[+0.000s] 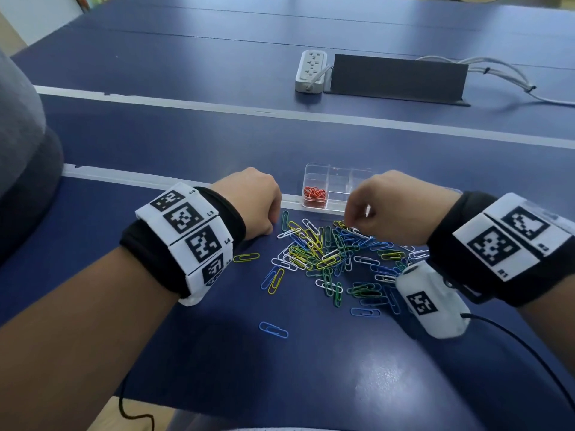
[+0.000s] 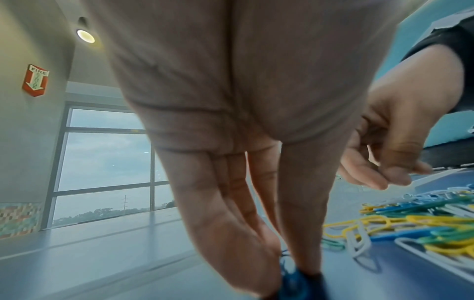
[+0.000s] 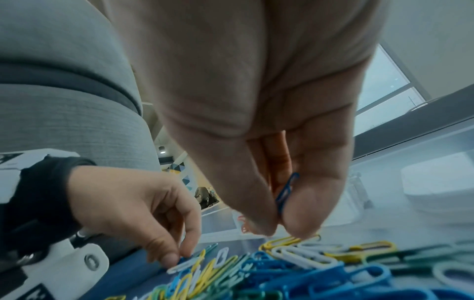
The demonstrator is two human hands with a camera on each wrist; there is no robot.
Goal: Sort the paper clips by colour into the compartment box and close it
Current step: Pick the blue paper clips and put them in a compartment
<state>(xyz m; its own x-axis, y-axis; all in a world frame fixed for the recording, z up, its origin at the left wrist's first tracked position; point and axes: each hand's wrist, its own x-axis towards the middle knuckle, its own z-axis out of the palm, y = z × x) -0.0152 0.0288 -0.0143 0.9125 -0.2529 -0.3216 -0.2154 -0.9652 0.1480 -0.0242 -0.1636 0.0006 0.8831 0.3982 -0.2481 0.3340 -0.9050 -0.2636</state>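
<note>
A loose pile of blue, yellow, green and white paper clips (image 1: 326,253) lies on the blue table. Just behind it stands the clear compartment box (image 1: 357,181), open, with red clips (image 1: 315,195) in its front left compartment. My left hand (image 1: 268,219) is at the pile's left edge, fingers pointing down, and pinches a blue clip (image 2: 292,276) against the table. My right hand (image 1: 350,220) hovers over the pile's far side in front of the box and pinches another blue clip (image 3: 286,191) between thumb and fingers. No lid is visible.
A white power strip (image 1: 311,71) and a dark cable cover (image 1: 398,77) sit farther back. A grey cushioned seat (image 1: 18,150) is at the left. Stray clips lie apart: one blue (image 1: 273,329), one yellow (image 1: 246,257). A black cable (image 1: 513,340) runs from my right wrist camera.
</note>
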